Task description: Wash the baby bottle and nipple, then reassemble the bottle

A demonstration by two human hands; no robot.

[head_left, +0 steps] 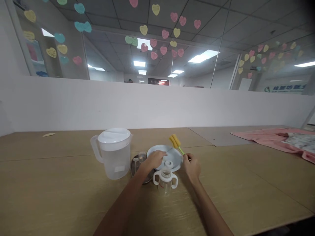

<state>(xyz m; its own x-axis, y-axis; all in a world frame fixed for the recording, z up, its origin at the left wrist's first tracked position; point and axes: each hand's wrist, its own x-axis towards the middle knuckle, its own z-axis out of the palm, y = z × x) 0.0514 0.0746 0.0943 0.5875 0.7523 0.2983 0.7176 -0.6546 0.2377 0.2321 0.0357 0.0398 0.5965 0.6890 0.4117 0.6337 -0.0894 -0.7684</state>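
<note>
My right hand [192, 166] is closed around the green handle of a yellow sponge brush [175, 141], its head raised over the right rim of a pale bowl [176, 160]. Over the bowl's left part is my left hand [157, 158], fingers reaching inward; whether it holds anything is unclear. A white ring-shaped part [168, 164] lies in the bowl. In front of the bowl stands a clear bottle [164, 186] with two white handles and an open top. Partly behind my left arm, a dark round tray [148, 179] holds small clear parts [142, 157].
A clear pitcher [116, 160] with a white lid stands left of the tray. A pink cloth [265, 136] lies at the far right, and a small flat yellowish piece [49, 134] at the far left. A white wall [157, 108] rises behind the table.
</note>
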